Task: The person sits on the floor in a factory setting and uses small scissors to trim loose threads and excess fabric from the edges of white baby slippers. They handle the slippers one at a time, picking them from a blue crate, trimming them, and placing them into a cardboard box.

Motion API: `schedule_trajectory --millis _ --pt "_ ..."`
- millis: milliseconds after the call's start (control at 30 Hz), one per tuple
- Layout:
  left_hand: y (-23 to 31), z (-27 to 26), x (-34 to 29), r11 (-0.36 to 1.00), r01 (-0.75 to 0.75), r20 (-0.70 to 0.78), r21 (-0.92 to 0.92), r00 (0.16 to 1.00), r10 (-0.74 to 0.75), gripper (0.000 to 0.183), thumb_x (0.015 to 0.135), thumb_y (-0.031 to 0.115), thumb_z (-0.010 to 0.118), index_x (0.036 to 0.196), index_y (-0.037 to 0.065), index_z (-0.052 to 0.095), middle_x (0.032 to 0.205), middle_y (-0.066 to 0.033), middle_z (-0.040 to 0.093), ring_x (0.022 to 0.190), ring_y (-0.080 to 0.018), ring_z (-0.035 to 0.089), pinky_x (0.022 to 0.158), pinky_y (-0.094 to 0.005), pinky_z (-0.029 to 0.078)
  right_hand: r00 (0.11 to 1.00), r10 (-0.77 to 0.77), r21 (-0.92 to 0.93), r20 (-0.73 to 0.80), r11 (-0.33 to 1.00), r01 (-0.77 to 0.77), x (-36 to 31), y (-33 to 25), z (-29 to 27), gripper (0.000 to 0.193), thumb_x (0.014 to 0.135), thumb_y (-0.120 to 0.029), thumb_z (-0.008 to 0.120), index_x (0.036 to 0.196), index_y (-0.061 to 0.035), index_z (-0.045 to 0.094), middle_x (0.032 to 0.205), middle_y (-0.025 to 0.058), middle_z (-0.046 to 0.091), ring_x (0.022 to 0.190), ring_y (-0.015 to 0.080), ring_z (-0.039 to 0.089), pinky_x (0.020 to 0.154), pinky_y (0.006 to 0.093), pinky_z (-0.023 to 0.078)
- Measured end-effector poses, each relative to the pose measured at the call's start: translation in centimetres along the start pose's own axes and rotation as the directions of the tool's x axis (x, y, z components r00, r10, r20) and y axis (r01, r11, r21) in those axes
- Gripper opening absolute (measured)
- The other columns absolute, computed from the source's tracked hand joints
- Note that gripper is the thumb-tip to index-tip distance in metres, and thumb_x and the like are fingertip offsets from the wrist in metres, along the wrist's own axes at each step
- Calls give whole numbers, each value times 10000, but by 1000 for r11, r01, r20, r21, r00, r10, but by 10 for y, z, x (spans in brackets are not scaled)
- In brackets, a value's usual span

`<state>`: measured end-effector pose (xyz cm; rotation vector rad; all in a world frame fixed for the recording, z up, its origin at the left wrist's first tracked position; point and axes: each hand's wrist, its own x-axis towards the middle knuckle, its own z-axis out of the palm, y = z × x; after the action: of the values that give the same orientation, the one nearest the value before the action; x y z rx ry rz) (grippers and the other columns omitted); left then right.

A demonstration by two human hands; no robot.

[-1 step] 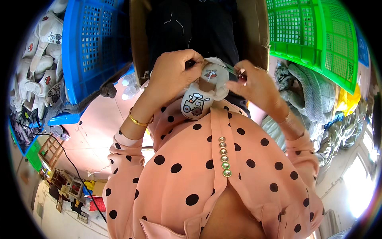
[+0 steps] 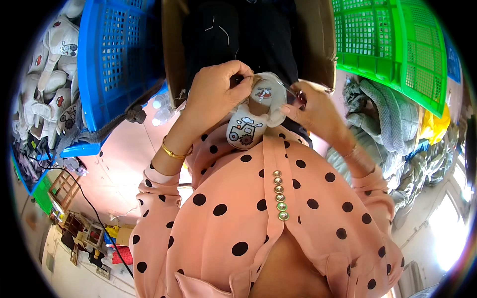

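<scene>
A small pale slipper (image 2: 242, 133) with a cartoon tractor-like vehicle on its toe lies at my lap, its toe toward me. Another little picture shows on its insole. My left hand (image 2: 218, 92) pinches the slipper's far-left rim. Just right of the slipper's opening is my right hand (image 2: 315, 107), its fingers curled in and its thumb near the rim. Something thin seems to run between rim and right fingers, but what those fingers hold is too small to make out.
A blue plastic basket (image 2: 94, 64) stands at left, beside a heap of similar pale slippers (image 2: 59, 74). At right are a green basket (image 2: 403, 54) and piled grey knit slippers (image 2: 385, 114). A cardboard box (image 2: 323, 49) surrounds my dark-trousered legs.
My right hand has shifted slightly left and down, closer to the slipper. My left hand and the slipper are almost still.
</scene>
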<state>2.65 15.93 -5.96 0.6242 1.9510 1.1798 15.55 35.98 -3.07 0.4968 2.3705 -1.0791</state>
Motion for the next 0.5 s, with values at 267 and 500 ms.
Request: schedule_trajectory --millis 267,500 --pt "5 -28 22 982 -174 -419 71 888 188 159 974 78 563 1114 3 561 1017 -101 712 865 -169 695 746 -234 530 969 105 481 -223 877 16 2 20 39 272 825 -186 670 910 48 561 693 101 561 634 145 504 606 306 450" --pt "21 -43 17 444 -75 -321 893 587 744 205 798 156 759 988 131 685 934 -40 693 1027 -234 612 962 -427 405 948 -29 309 -317 942 132 9 18 27 231 808 -143 653 897 44 551 677 196 585 574 305 577 565 367 463"
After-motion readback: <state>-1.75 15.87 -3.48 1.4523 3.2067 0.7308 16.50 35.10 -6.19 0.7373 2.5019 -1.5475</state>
